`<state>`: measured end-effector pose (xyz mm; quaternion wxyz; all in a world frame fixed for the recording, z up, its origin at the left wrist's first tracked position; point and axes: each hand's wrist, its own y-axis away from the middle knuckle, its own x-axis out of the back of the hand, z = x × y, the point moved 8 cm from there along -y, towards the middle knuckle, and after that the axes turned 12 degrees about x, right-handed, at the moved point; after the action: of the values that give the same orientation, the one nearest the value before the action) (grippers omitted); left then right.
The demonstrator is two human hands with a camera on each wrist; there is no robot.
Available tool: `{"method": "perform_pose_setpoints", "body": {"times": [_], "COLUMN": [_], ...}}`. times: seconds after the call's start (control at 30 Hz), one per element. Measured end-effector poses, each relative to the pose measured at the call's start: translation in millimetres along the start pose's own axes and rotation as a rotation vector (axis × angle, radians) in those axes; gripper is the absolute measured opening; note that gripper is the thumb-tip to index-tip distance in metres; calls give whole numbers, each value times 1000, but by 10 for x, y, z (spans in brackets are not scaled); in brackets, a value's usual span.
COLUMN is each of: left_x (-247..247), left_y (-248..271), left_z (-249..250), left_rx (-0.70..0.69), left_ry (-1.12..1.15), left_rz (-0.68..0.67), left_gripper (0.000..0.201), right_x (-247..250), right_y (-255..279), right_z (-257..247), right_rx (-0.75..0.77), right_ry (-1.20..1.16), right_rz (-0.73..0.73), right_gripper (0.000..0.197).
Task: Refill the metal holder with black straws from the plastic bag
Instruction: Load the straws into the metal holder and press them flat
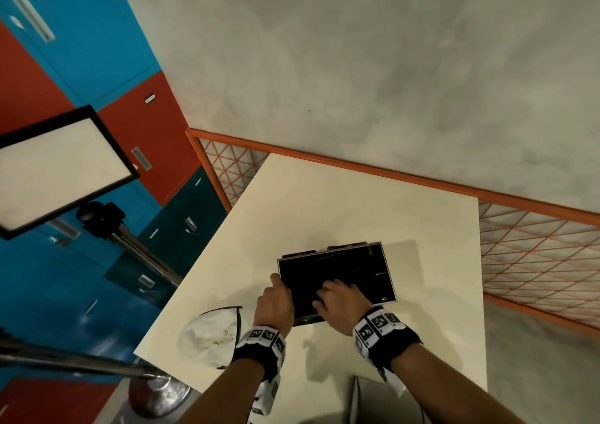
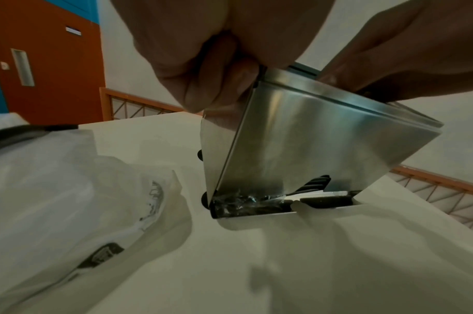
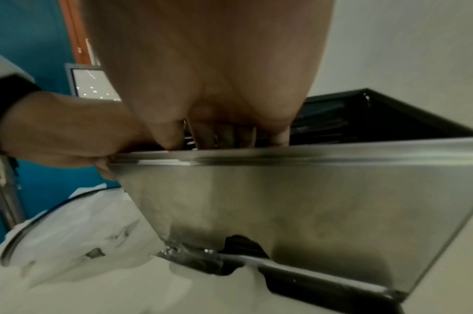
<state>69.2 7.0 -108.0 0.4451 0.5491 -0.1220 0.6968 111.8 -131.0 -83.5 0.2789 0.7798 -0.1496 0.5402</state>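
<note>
**Two hands at a steel straw holder on a pale tabletop**

At near left, a crumpled white plastic bag (image 1: 212, 336) lies on the tabletop (image 1: 341, 202). Just right of it, the left hand (image 1: 274, 305) has its grip clamped on the near-left corner of the metal holder (image 1: 337, 280). Black straws (image 1: 324, 274) fill its open top. The right hand (image 1: 341, 305) reaches inside; whether its grip holds any straws cannot be told.
</note>
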Motion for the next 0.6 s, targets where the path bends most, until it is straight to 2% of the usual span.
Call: {"method": "perform_pose_setpoints", "body": {"times": [0.07,0.13,0.2,0.27,0.33,0.4,0.47,0.53,0.6], "left_x": [-7,-9,-11,-18,-12,-30,-48,-23,-7], "left_y": [-20,-50,-78,-91,-132,-179,-199,-180,-153], "left_z": [7,8,36,73,54,29,34,62,99], "left_rx": [-8,-9,-23,-46,-23,-5,-17,-37,-67], "left_ry": [-29,-52,-93,-171,-157,-147,-176,-198,-227], "left_rz": [-2,9,12,-1,-10,-17,-13,-8,-7], "left_gripper": [5,6,11,16,17,20,23,23,22], "right_x": [111,259,329,287,184,59,-55,-93,9], "right_y": [-17,-25,-62,-161,-236,-247,-215,-178,-132], "right_z": [-33,-128,-161,-64,86,213,225,171,236], "right_rx": [34,138,195,155,58,-41,-75,-48,-95], "right_ry": [50,120,171,151,101,77,74,53,13], "right_rz": [111,273,346,281,173,112,75,80,166], "right_gripper": [39,34,34,45,54,56,56,58,59]}}
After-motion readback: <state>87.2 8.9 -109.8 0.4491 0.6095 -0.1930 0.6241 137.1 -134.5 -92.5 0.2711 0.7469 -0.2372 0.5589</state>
